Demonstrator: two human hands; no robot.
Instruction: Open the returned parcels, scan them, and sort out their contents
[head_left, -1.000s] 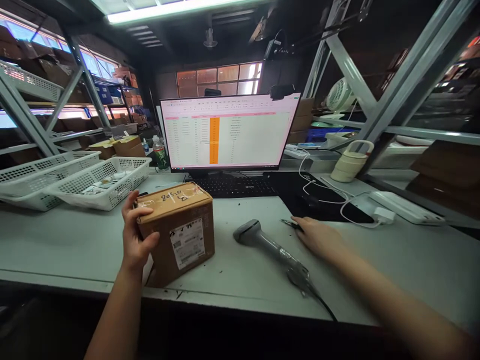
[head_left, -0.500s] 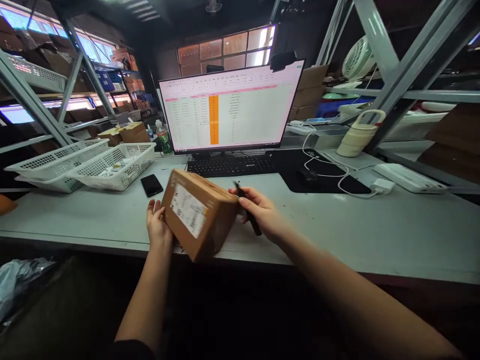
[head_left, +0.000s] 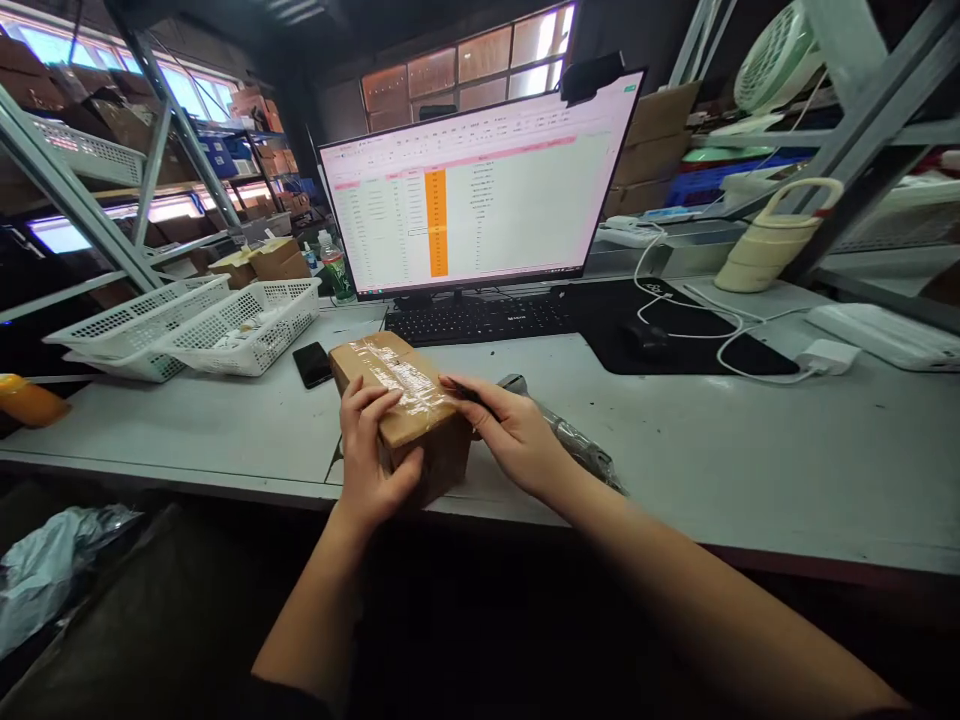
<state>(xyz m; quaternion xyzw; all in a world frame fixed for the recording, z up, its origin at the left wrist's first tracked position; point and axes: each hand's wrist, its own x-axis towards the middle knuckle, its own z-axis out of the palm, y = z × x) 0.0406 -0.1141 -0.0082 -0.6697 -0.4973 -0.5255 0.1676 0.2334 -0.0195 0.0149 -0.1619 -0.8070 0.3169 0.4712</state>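
A white basket (head_left: 283,340) with small bits inside sits toward the left end of the worktop (head_left: 750,450), away from the front edge, maybe to leave room. Just right of it, a black phone (head_left: 311,366) lies flat. Next comes the brown box (head_left: 365,352), close to the front edge and left of the middle. The left hand (head_left: 371,465) grasps it, fingers over the top and thumb on the near side, likely to stop it sliding. The right hand (head_left: 517,437) has its fingers curled tight around a thin dark tool (head_left: 478,398), by the right end of the shiny tape (head_left: 409,380), perhaps to guide it closely. I can't tell if its tip touches the tape. A grey scanner (head_left: 581,440) lies partly behind that hand, in clear plastic, maybe to keep it clean. Now the writing: the bottle (head_left: 336,272) has green on it but no words I can read. The screen (head_left: 525,210) shows tiny rows and an orange stripe, and the keyboard (head_left: 465,322) has a pale name; both are too small to read.
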